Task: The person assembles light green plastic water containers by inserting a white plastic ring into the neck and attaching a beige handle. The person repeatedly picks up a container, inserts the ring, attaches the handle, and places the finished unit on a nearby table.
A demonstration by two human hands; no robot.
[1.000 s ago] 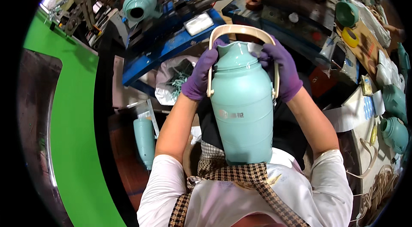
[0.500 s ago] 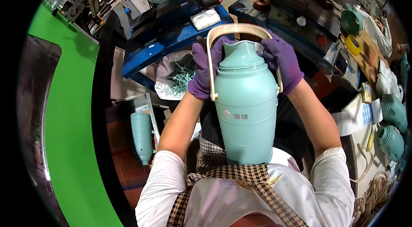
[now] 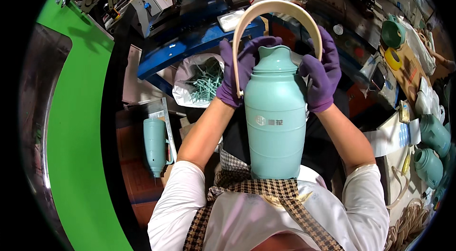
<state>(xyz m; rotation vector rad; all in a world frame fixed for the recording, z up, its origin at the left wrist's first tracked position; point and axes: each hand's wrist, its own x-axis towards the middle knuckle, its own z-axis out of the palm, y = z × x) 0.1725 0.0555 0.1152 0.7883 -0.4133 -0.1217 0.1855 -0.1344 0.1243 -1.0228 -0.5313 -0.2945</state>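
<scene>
You are holding a smooth, mint-green plastic flask point(image 3: 275, 123) upright against your chest, its base resting on your checked apron point(image 3: 247, 189). Your left hand point(image 3: 242, 73), in a purple glove, is closing around the flask's shoulder and pinching the lower end of the cream, flat-banded arched handle point(image 3: 273, 11). Your right hand point(image 3: 323, 73), gloved the same, is gripping the opposite shoulder where the handle's other end is meeting the body; that joint is hiding behind your fingers. The flask's domed top with its pouring lip is sitting between your hands. Below left, a slimmer mint-green cylinder point(image 3: 155, 144) is lying on the dark floor, and a white bag point(image 3: 202, 80) of pale green plastic bits is sitting open under the blue bench point(image 3: 190, 42). More green flask bodies point(image 3: 434, 149) are being cut off at the right edge
</scene>
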